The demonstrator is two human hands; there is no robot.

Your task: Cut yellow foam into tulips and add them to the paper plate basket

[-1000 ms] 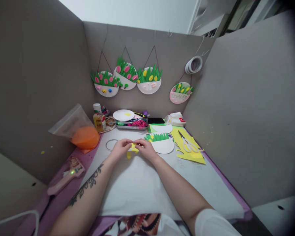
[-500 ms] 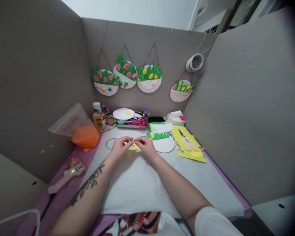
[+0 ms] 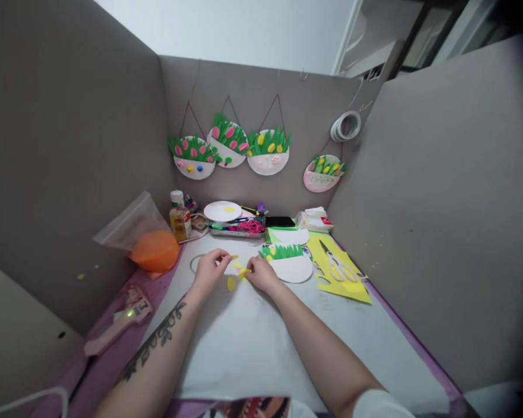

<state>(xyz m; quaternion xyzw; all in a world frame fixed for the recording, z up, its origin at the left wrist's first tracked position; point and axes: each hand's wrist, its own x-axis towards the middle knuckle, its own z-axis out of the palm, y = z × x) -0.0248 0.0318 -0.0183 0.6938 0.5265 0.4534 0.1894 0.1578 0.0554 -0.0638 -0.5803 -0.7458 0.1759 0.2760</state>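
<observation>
With the fingertips' meeting of a moment earlier now broken, the left hand (image 3: 209,273) pinches a small, flat yellow paper piece (image 3: 235,257) above the white table sheet (image 3: 244,337), where a loose yellow paper oval (image 3: 230,283) lies nearer the wearer. Rightward, the right hand (image 3: 262,273) touches thin yellow paper scraps (image 3: 243,273), its grip unclear, beside the white half-disc fringed with green paper (image 3: 292,270); the parting suggests separate handling of pieces.

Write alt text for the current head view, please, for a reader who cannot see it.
A person's left hand pinches a small yellow piece while the right hand reaches other yellow pieces over a white table cover. To the right lie a white cutout with green paper grass and scissors on a yellow sheet; four decorated plates hang behind.
</observation>
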